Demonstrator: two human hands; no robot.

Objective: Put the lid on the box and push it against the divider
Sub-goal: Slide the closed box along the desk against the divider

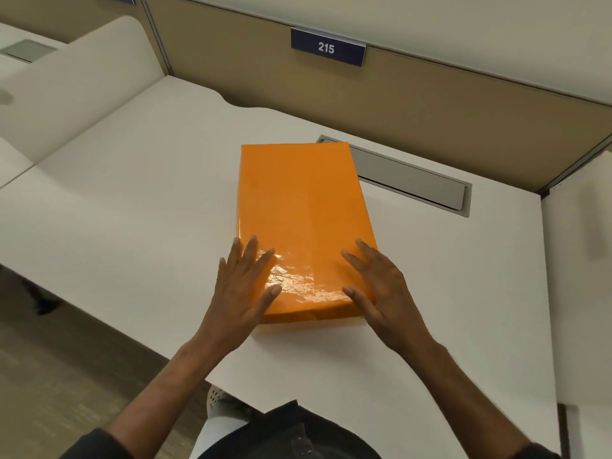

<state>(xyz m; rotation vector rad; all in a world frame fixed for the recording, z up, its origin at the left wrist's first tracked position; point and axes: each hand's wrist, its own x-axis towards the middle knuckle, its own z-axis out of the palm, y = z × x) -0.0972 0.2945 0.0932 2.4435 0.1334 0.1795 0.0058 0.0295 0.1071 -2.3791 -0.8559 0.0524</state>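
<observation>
Box [303, 220], lidded, looked glossy, stiff, light; flat open hands, left [243, 286] and right [377, 289], pressed its 6 o'clock end.

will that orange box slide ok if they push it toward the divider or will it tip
The orange box is low, wide and flat on the desk, so it will probably slide rather than tip. Its glossy wrap looks slick, so the left hand and right hand, resting open on top, might slip.
</observation>
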